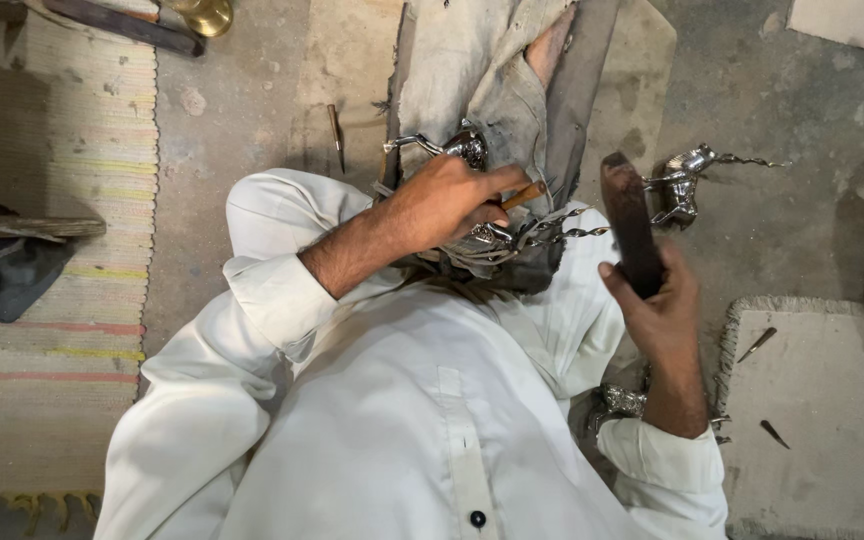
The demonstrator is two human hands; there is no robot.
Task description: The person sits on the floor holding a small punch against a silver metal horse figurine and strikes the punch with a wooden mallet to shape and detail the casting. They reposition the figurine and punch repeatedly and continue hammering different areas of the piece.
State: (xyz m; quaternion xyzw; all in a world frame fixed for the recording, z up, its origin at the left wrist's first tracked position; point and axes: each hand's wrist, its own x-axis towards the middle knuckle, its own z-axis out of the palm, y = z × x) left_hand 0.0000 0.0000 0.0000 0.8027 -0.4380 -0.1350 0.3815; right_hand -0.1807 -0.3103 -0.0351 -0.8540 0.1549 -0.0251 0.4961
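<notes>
My left hand (pixel 447 200) grips a small tool with a wooden handle (pixel 524 195) and presses down on a shiny silver metal figurine (pixel 492 238) with twisted horns (pixel 564 228). The figurine lies on a grey cloth (pixel 482 90) in my lap. My right hand (pixel 664 300) is raised to the right of it, closed around a dark flat wooden bat (pixel 628 220) that stands upright. I wear a white long-sleeved shirt.
A second silver animal figurine (pixel 687 180) lies on the concrete floor at the right. Another metal piece (pixel 620 402) sits by my right elbow. Small chisels (pixel 336 135) (pixel 758 343) lie about. A striped mat (pixel 52 250) covers the left; a pale mat (pixel 832 420) lies at the right.
</notes>
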